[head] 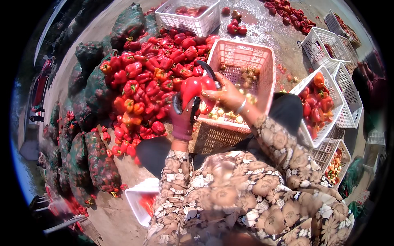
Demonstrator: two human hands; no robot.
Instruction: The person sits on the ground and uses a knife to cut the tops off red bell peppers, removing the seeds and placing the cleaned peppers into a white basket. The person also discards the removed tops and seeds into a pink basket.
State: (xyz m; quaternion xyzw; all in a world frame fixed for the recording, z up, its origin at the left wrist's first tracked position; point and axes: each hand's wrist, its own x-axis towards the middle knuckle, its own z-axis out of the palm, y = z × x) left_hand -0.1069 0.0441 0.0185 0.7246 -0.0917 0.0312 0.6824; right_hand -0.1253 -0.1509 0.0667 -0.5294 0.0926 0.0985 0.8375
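Note:
My left hand (181, 118) wears a maroon glove with black fingers. It grips a glossy red bell pepper (190, 87) from below, over the front left corner of a crate. My bare right hand (227, 93), with a pale band at the wrist, holds a dark curved tool (207, 69), apparently a knife; its grip is mostly hidden. The fingers of this hand also touch the pepper's right side, where it looks split or a second piece shows. Below them stands a white plastic crate (271, 67) with pepper cores and stem ends (249, 77) inside.
A large heap of red peppers (147, 70) lies left of the crate. Green mesh sacks of peppers (103, 160) line the left. A crate of peppers (340, 106) stands right, another white crate (203, 24) at the back. A white container (135, 196) is near my left side.

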